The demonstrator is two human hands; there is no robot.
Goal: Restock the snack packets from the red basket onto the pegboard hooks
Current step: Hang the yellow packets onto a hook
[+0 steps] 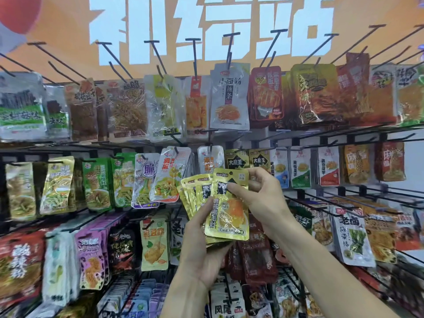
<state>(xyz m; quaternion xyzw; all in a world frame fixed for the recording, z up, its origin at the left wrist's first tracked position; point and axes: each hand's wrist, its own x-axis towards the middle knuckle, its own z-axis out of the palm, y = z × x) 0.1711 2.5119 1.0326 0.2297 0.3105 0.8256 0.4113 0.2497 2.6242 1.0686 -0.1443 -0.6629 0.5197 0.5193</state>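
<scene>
Left hand (202,251) curls its grip round the bottom of a fanned stack of gold snack packets (197,193), thumb lying on the front. Just right, the front gold packet (229,214) stands upright, near the camera, in front of the pegboard rack (298,136). Right hand (259,198) pinches that packet's upper part, thumb on its face, fingers behind. Matching gold packets (236,159) hang on a hook just above. Red basket out of view.
</scene>
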